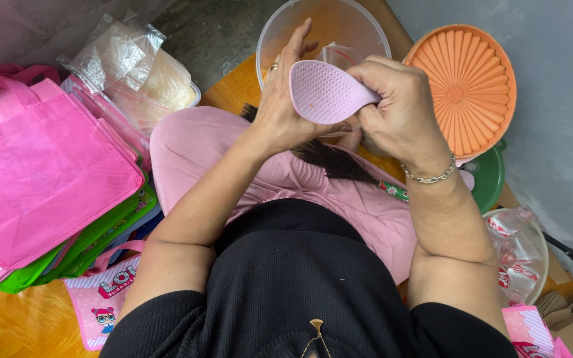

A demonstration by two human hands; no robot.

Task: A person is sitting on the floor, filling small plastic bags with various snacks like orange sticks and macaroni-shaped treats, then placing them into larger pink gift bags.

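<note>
My right hand (pixel 399 109) grips the handle of a lilac plastic rice paddle (pixel 323 91) with a dimpled face, held up over my lap. My left hand (pixel 285 99) is raised beside the paddle's head, fingers stretched up, palm side near a small clear plastic bag (pixel 341 54) that shows just behind the paddle. Both hands hover in front of a clear plastic bowl (pixel 280 30) with orange-brown contents. I sit with pink trousers (pixel 200 149) and a black top.
A stack of pink and green fabric tote bags (pixel 41 172) lies left, with clear bags of white food (pixel 144 79) behind. An orange ribbed lid (pixel 462 89) on a green dish sits right; a clear bowl of wrapped packets (pixel 518 255) is at lower right.
</note>
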